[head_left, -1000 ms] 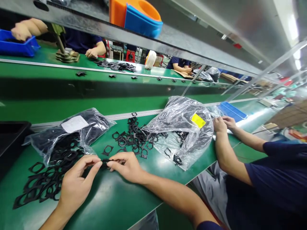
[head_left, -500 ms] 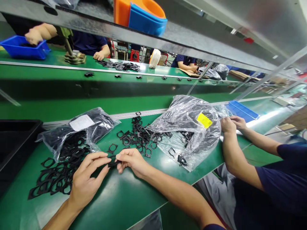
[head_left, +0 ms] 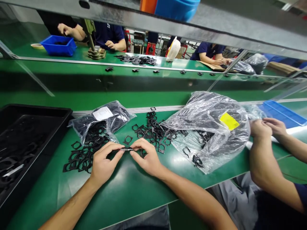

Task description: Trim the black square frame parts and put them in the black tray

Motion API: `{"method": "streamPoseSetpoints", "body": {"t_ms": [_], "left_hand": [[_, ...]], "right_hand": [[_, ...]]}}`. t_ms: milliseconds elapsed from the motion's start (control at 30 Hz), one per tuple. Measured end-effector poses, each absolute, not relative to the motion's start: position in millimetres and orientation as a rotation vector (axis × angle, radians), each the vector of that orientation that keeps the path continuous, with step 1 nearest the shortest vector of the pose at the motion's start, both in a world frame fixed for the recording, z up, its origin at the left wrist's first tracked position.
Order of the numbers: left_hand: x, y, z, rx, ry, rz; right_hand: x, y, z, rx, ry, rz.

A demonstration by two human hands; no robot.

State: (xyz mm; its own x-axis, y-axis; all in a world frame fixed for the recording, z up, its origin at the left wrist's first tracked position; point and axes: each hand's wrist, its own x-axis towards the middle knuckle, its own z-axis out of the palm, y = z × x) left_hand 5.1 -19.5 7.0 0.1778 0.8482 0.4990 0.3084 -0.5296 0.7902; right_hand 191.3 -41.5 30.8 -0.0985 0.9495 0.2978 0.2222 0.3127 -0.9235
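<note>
Between my two hands is a small flat black plastic part (head_left: 126, 149), seen nearly edge-on above the green table (head_left: 115, 198). My left hand (head_left: 105, 159) pinches its left end between thumb and fingers. On its right end, my right hand (head_left: 146, 157) is closed in the same way. Just beyond lies a single black ring-shaped frame (head_left: 128, 139). A pile of similar black frames (head_left: 153, 127) spreads behind my right hand. More frames (head_left: 80, 159) lie left of my left hand, spilling from a clear plastic bag (head_left: 120, 116) with a white label.
A black tray (head_left: 59, 123) holding dark parts stands at the left. A large clear bag (head_left: 211, 108) with a yellow label lies to the right, beside a co-worker's hands (head_left: 266, 127) and a blue tray (head_left: 283, 111). A metal shelf (head_left: 134, 16) crosses overhead.
The view has swung left, bringing more of the black tray into sight. My hands now hold the black part level from both ends, with the right fingers less curled.
</note>
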Motion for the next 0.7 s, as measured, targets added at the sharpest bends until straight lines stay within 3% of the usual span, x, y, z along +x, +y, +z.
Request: {"method": "streamPoseSetpoints", "body": {"t_ms": [400, 700], "left_hand": [[8, -20, 4, 1.853, 1.036, 1.273], [11, -11, 9, 1.810, 0.980, 1.407]], "right_hand": [[193, -41, 30, -1.116, -1.651, 0.784], [191, -30, 27, -1.070, -1.629, 0.784]]}}
